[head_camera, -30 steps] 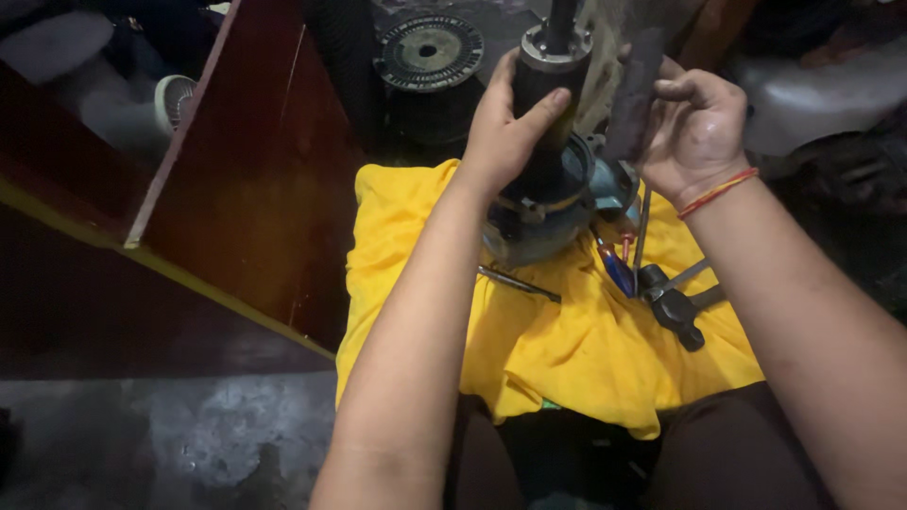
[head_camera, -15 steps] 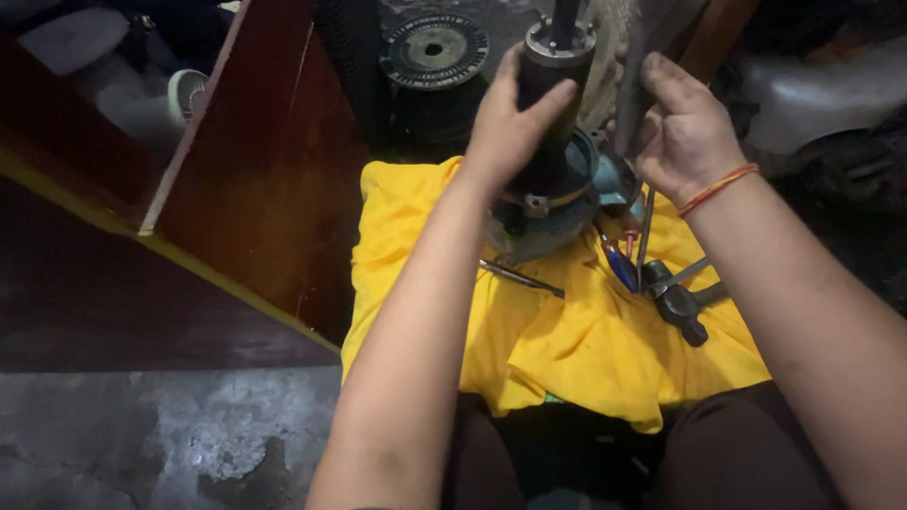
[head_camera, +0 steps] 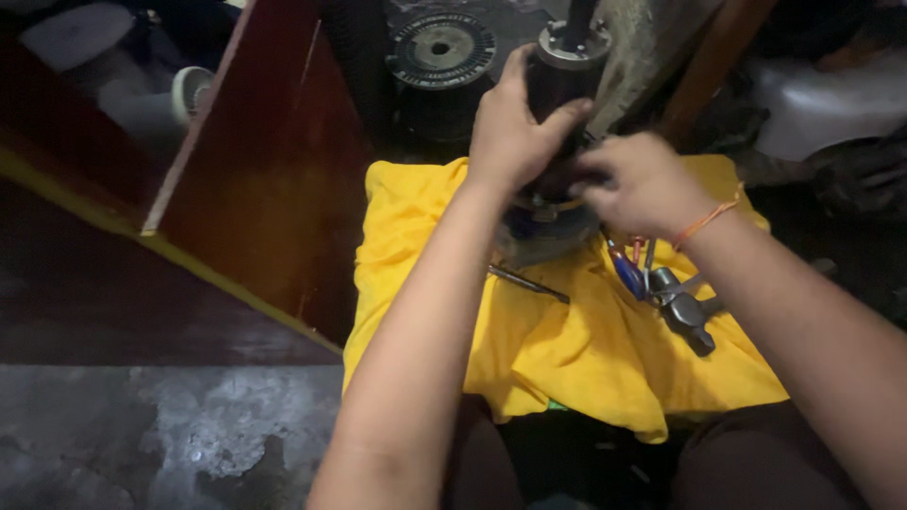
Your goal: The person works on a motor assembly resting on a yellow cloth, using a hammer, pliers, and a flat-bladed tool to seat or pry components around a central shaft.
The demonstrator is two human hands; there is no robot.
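Motor [head_camera: 557,113] stands upright on yellow cloth [head_camera: 567,349] at 12 o'clock, looks heavy, rigid, greasy; left hand [head_camera: 515,127] wrapped tight round its dark barrel, right hand [head_camera: 642,184] curled pinching at its base, best gripped mid-barrel.

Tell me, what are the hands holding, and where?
Left hand grips the dark motor around its upper body; right hand holds its lower part, above the yellow cloth.

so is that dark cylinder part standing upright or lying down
Upright: the dark cylinder stands on end on the yellow cloth, left hand wrapped around it.
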